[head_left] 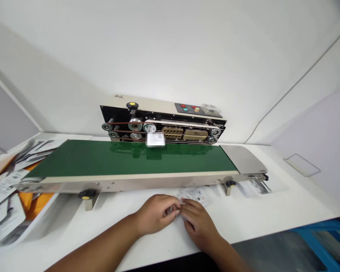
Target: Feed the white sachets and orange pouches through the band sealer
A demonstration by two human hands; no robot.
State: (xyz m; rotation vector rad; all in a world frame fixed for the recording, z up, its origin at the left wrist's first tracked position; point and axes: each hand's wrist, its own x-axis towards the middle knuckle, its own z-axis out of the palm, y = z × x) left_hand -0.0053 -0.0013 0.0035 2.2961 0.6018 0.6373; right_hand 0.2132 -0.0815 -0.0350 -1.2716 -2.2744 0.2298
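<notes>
A clear plastic bag (pixel 196 194) with dark and red print lies on the white table, partly under the front edge of the band sealing machine (pixel 158 180). My left hand (pixel 158 214) is closed, thumb and forefinger pinched at the bag's near left corner. My right hand (pixel 198 223) presses its curled fingers on the near edge of the same bag. The fingertips of both hands meet there and hide that corner. Above them runs the machine's green conveyor belt (pixel 136 160), with nothing lying on it.
At the left stands a white bin (pixel 42 217) heaped with printed packets (pixel 5 215) and orange ones. Beneath the machine's right end lie more packets (pixel 262 186). Pulleys and a control panel (pixel 197 109) line the machine's back. A blue chair or stool (pixel 319 241) is at lower right.
</notes>
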